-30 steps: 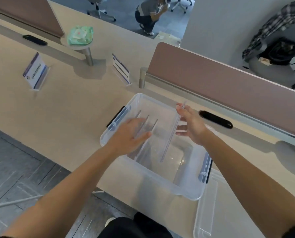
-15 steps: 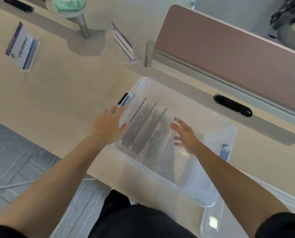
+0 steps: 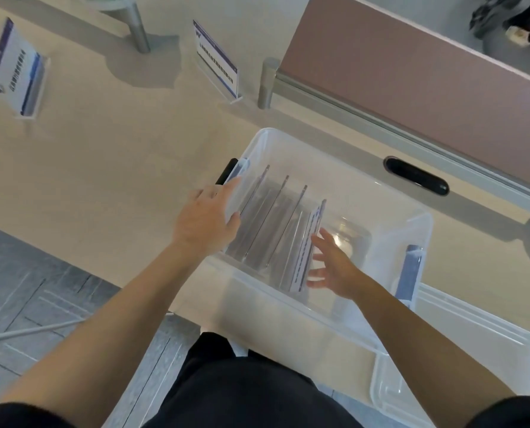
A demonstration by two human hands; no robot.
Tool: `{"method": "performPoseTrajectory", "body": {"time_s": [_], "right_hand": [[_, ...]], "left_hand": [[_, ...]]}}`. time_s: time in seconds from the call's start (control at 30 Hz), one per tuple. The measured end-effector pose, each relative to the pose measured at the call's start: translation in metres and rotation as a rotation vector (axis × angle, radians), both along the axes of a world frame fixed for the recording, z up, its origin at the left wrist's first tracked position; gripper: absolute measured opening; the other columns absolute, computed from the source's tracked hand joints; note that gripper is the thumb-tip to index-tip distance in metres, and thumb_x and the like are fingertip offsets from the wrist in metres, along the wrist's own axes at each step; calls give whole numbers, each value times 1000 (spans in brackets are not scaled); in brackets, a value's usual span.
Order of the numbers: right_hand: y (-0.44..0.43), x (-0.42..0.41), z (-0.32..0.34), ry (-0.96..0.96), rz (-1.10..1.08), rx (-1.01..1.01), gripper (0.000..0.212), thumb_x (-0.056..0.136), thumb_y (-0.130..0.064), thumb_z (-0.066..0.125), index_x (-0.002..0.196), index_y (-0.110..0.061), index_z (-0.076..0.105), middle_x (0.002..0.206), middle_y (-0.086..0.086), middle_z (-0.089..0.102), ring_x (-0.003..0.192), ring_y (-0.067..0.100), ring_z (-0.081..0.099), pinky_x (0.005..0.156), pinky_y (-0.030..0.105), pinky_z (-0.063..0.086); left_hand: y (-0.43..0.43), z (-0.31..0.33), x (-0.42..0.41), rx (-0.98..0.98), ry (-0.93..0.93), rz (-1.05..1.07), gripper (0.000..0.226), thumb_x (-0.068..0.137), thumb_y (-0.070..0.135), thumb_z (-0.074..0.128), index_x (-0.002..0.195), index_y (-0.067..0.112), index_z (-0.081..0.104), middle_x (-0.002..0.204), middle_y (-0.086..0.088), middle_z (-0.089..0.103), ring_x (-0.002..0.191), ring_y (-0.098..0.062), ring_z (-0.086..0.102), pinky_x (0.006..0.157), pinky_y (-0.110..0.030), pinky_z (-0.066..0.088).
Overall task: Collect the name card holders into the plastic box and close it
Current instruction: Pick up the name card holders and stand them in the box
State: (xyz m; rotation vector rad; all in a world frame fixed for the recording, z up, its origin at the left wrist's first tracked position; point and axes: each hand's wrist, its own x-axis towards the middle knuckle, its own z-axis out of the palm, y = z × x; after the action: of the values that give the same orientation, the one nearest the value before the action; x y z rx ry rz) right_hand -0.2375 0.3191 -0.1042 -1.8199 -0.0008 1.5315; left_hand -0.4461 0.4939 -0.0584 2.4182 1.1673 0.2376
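Clear rectangular plastic box [image 3: 393, 217] on the beige desk [image 3: 103, 168], four transparent acrylic name card holders [image 3: 276, 230] upright inside. Left hand [image 3: 206, 219] on its rim, right hand [image 3: 334, 267] beside the holders; fingers spread, grasping nothing.

Head view, steeply downward, close over desk [image 3: 103, 168]

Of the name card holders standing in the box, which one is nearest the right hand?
The rightmost holder, with blue printed text showing, right beside the right hand; the others stand further left.
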Motion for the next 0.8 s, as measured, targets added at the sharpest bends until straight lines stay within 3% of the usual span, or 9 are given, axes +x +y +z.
{"method": "performPoseTrajectory", "body": {"time_s": [0.1, 0.2, 0.33, 0.53, 0.8], "right_hand": [[-4, -4, -8, 67, 1, -62, 75, 87, -69, 51, 151, -42, 23, 157, 15, 28, 131, 50, 43, 104, 63, 40], [-4, -5, -8, 13, 61, -141, 80, 86, -77, 41, 153, -38, 21, 159, 13, 28, 141, 44, 34, 115, 60, 27], [0, -5, -11, 68, -35, -107, 82, 83, -75, 51, 150, -34, 27, 151, 19, 38, 129, 50, 46, 108, 61, 38], [10, -8, -10, 65, -74, -83, 80, 85, -73, 49, 150, -34, 25, 151, 20, 36, 128, 51, 47, 106, 60, 41], [18, -16, -7, 55, -93, -83, 76, 87, -72, 48, 149, -35, 26, 153, 18, 33, 128, 50, 47, 106, 59, 42]], "left_hand": [[0, 0, 0, 1, -4, -8, 62, 90, 26, 55, 147, 27, 32, 117, -5, 59, 103, -30, 48, 91, -35, 39], [0, -1, -1, -8, -1, 11, 63, 89, 26, 55, 147, 30, 32, 111, -3, 58, 100, -30, 47, 84, -36, 42], [-2, 1, -1, -20, -23, 12, 62, 88, 23, 56, 146, 30, 33, 94, 4, 49, 96, -30, 46, 82, -38, 44], [-2, 0, -1, -22, -6, 29, 63, 88, 25, 55, 146, 34, 31, 100, -1, 55, 97, -28, 46, 79, -37, 45], [0, -1, -1, -31, -15, 16, 62, 89, 25, 54, 146, 34, 31, 91, 8, 44, 96, -27, 46, 82, -39, 46]]}}
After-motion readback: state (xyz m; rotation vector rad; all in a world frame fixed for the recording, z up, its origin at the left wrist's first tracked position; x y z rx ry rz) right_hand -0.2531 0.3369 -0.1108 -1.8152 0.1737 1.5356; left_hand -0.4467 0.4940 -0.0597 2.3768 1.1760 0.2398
